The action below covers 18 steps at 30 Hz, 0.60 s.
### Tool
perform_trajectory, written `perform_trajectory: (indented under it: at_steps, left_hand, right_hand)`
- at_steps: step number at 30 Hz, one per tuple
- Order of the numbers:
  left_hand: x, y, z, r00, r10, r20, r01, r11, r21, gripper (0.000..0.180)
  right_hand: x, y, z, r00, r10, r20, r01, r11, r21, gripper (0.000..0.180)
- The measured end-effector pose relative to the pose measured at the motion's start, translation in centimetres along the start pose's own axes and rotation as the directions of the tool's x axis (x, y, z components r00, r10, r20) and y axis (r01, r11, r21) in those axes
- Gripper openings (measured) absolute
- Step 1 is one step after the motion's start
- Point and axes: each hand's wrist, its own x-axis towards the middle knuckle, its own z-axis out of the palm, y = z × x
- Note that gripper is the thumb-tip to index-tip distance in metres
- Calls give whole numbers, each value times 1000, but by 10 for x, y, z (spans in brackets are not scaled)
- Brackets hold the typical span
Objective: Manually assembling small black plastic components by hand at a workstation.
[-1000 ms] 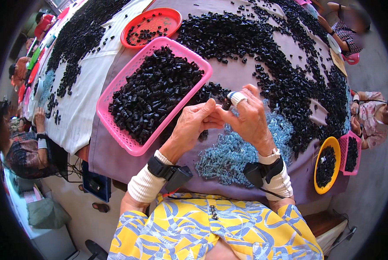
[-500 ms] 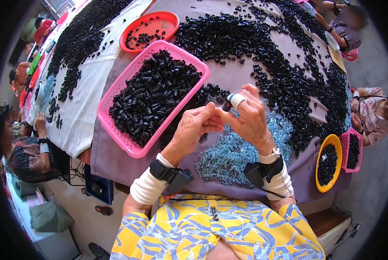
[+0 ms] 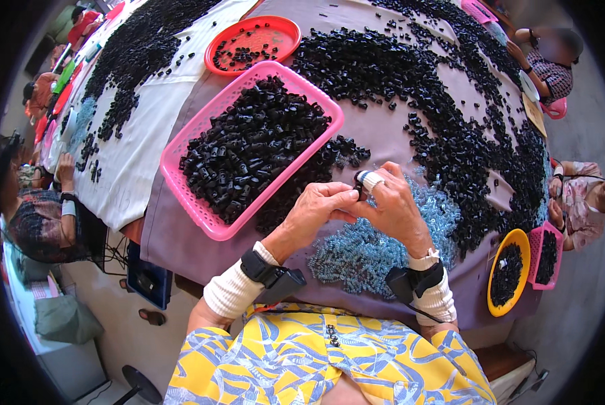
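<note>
Baskets first: at the left, the pink rectangular basket [image 3: 201,145] is heaped with small black plastic parts, a good share seemingly already sorted or assembled, and a red round tray [image 3: 285,30] behind it holds only a scattering. Much is left, judging by the broad spread of loose black parts [image 3: 444,115] over the purple-covered table [image 3: 174,236]. At centre, the left hand [image 3: 316,209] and right hand [image 3: 393,209] meet, fingertips pinched narrowly on one small dark piece [image 3: 359,192], barely visible; the right forefinger is taped. Below lies a pile of pale blue pieces [image 3: 363,253]; far right, a yellow tray [image 3: 518,239].
</note>
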Motion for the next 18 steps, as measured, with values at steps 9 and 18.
perform_trajectory:
  at_steps: [9, 18]
  left_hand:
    - [0, 37, -23, 916, 249, -314, -287, 955, -80, 29]
    - [1, 58, -34, 864, 290, -411, -349, 934, -75, 32]
  right_hand:
    - [-3, 32, -16, 979, 176, -104, -185, 980, -76, 32]
    - [-9, 58, 5, 965, 258, -52, -262, 957, -125, 18]
